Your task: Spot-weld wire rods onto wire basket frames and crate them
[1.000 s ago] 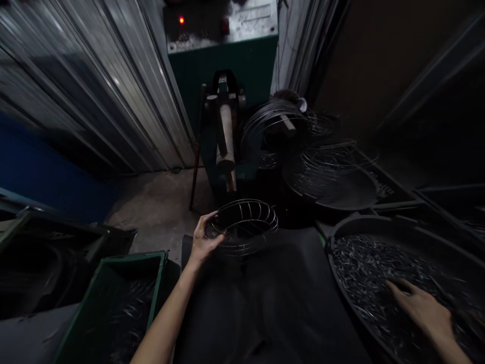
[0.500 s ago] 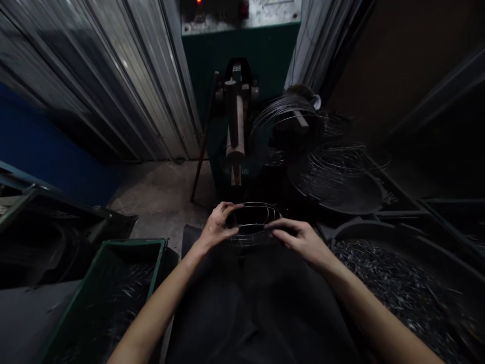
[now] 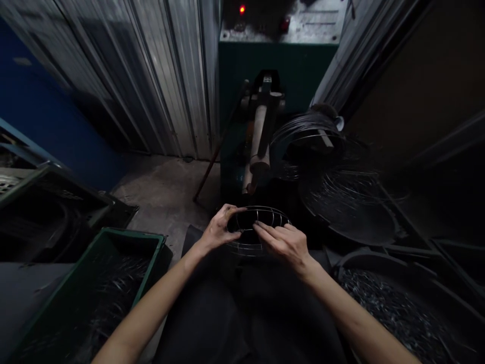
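Above my lap, a round wire frame [image 3: 273, 216] made of thin metal rings joined by short cross wires is held up in front of me. My left hand [image 3: 223, 227] grips its left side, thumb low and fingers over the upper ring. On the near right side, my right hand [image 3: 282, 241] closes on the frame, its index finger reaching to the front ring near the middle. Whether a small wire piece sits in the right fingertips is too dark to tell. A dark apron [image 3: 246, 303] covers my lap below.
A green machine [image 3: 280, 60] with a red light and projecting metal arms [image 3: 259, 136] stands ahead. Wire coils [image 3: 303, 126] hang to its right. A green crate [image 3: 151, 273] of metal pieces is at left, and a round tub [image 3: 356, 260] of short metal pieces at right.
My right hand has moved left along the near ring, its fingers now further over the frame. The left hand keeps its hold. The view has shifted, so the background sits further right.
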### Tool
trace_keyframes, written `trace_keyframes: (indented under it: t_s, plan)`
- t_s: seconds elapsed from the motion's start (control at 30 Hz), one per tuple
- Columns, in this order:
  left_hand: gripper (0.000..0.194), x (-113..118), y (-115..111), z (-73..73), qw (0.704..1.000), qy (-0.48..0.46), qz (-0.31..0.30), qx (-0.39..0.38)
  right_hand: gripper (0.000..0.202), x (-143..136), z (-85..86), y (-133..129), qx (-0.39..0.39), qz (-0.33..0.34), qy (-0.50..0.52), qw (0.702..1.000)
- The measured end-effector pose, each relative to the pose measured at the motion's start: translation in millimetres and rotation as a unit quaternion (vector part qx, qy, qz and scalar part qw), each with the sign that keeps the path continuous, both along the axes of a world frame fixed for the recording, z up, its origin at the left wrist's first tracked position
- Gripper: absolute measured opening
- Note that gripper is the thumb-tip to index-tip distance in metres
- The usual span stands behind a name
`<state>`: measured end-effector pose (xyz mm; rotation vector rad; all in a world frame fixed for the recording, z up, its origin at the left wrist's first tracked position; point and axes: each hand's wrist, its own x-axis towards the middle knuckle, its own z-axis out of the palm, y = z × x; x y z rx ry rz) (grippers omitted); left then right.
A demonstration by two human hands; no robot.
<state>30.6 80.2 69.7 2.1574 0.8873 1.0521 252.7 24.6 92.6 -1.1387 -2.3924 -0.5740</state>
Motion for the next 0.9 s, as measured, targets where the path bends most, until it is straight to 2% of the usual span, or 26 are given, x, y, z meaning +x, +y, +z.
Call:
trace_keyframes:
  t_s: [0.23, 0.43, 0.63, 0.9]
  plan:
    - [0.059, -5.2, 12.0, -6.3, 0.999, -0.006, 0.017, 0.027, 0.029, -9.4, 4.8, 14.6, 0.075, 0.027, -0.012, 0.997]
    - [0.058, -2.7, 21.8, -19.9, 0.998, -0.010, 0.045, 0.053, 0.031, -10.9, 2.8, 21.9, 0.063, 0.028, -0.004, 0.998]
    - [0.057, -2.9, 34.0, -23.6, 0.998, -0.029, 0.032, 0.051, 0.030, -6.2, -1.5, 34.0, 0.020, 0.015, -0.016, 1.000]
    - [0.062, -4.5, 48.9, -22.8, 0.997, -0.034, 0.013, 0.071, 0.024, -4.1, -1.2, 49.9, 0.107, 0.034, -0.045, 0.993]
